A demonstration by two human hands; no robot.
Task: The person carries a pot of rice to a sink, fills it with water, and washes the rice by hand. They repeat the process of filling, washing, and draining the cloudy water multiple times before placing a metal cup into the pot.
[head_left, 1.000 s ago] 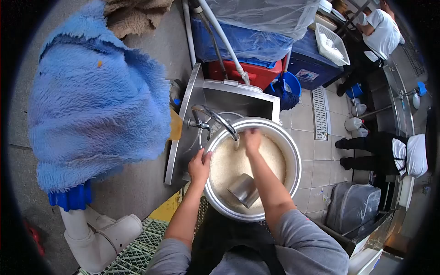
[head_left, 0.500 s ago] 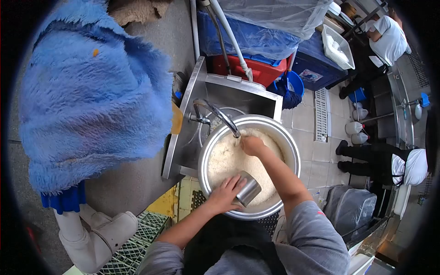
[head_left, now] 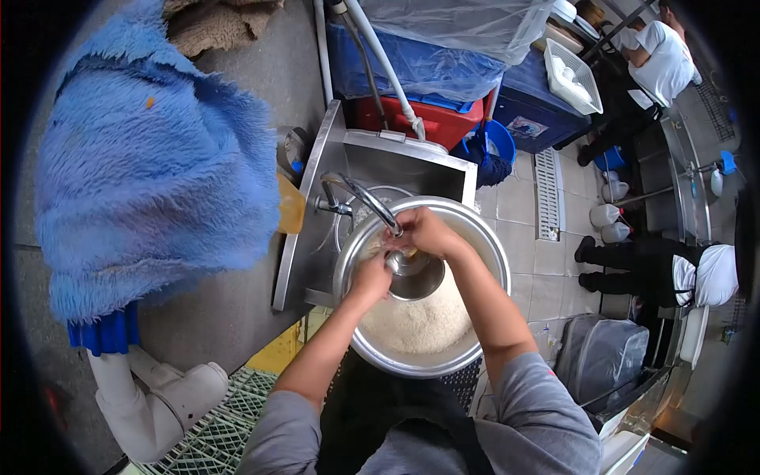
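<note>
A large round metal pot (head_left: 500,273) filled with white rice (head_left: 423,324) stands below a curved chrome faucet (head_left: 366,196). My left hand (head_left: 370,279) grips a shiny metal cup (head_left: 423,286) at its left side, over the rice. The cup's mouth faces up, beneath the faucet's spout. Just beside the spout, above the cup's far rim, is my right hand (head_left: 427,233); its fingers are curled together and partly hidden by the spout. Whatever those fingers hold, if anything, cannot be made out.
A steel sink (head_left: 443,168) lies behind the pot. To the left, a fluffy blue cloth (head_left: 158,174) covers part of a grey counter. A red bin (head_left: 443,123) and blue bucket (head_left: 499,138) stand beyond. Two co-workers are at the right, near a floor drain (head_left: 548,194).
My left hand has brought the metal cup up and away from me, from the pot's near side to under the spout. My right hand has come out of the rice to the spout.
</note>
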